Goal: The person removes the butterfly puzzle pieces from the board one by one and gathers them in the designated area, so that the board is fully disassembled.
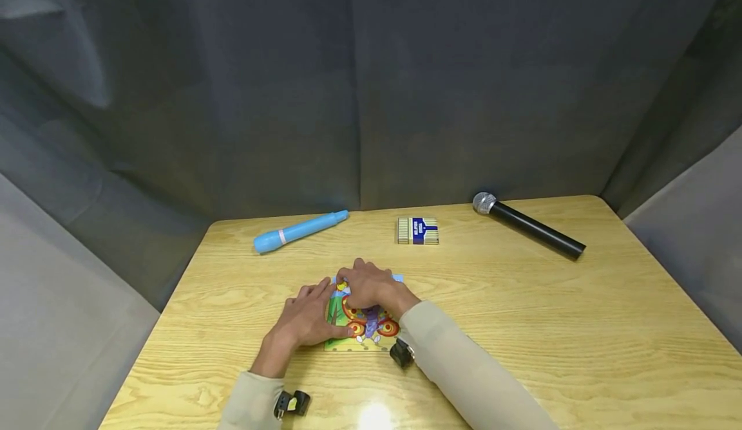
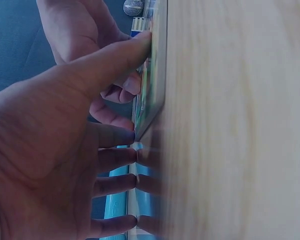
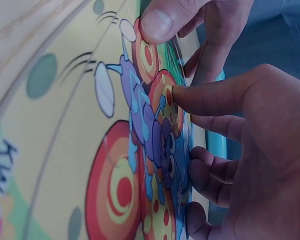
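Observation:
A flat, colourful butterfly puzzle board [image 1: 371, 338] lies on the wooden table in front of me. My left hand [image 1: 307, 317] rests along its left side, with its thumb on the picture and its other fingertips down on the table in the left wrist view. My right hand [image 1: 371, 286] is over the board's upper left part. In the right wrist view its thumb [image 3: 195, 100] touches the printed wing, and its other fingers bend down at the far side. Whether it pinches a piece is hidden. The butterfly's purple body [image 3: 140, 107] shows between the wings.
Behind the board lie a light blue tube-shaped stick [image 1: 301, 230], a small pack of cotton swabs or similar sticks [image 1: 417, 231] with a blue label, and a black microphone [image 1: 533, 228] at the right. A dark curtain [image 1: 359, 95] hangs along the table's back edge.

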`<state>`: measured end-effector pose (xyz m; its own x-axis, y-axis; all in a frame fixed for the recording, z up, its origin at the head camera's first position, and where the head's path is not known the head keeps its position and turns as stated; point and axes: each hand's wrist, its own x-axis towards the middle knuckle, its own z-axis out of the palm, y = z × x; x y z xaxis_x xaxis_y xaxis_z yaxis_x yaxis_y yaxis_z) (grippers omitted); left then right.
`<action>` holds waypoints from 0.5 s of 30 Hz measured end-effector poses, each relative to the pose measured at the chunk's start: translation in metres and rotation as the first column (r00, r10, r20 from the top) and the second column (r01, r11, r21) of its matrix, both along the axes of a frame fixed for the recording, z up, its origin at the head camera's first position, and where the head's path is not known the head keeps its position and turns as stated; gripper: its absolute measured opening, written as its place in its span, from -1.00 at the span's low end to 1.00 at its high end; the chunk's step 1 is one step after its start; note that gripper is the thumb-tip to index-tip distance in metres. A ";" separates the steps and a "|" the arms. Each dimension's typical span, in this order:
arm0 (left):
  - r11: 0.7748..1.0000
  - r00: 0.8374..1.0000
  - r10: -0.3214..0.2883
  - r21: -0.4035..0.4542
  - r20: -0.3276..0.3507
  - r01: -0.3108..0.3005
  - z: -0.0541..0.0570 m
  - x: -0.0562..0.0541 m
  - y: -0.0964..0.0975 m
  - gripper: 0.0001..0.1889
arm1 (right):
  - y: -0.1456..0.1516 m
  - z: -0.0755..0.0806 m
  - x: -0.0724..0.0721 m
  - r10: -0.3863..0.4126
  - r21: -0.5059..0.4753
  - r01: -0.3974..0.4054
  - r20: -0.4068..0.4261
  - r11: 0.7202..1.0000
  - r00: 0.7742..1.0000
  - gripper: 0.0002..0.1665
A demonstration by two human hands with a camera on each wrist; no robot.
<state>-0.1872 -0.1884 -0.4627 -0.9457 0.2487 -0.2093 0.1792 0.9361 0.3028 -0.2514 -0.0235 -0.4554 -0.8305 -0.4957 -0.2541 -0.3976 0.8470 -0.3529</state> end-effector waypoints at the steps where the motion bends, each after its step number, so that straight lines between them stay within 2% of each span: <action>1: 1.000 1.000 -0.001 -0.001 0.000 0.001 0.000 0.000 0.000 0.11 | 0.000 0.000 0.000 0.002 -0.001 -0.002 -0.001 1.000 1.000 -0.37; 15: 1.000 1.000 -0.001 0.004 -0.002 0.001 -0.001 0.001 0.000 0.10 | 0.000 -0.001 -0.001 0.003 -0.009 -0.003 0.004 1.000 1.000 -0.38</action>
<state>-0.1867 -0.1886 -0.4633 -0.9458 0.2507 -0.2064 0.1811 0.9348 0.3057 -0.2522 -0.0236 -0.4566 -0.8279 -0.5004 -0.2532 -0.3986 0.8426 -0.3620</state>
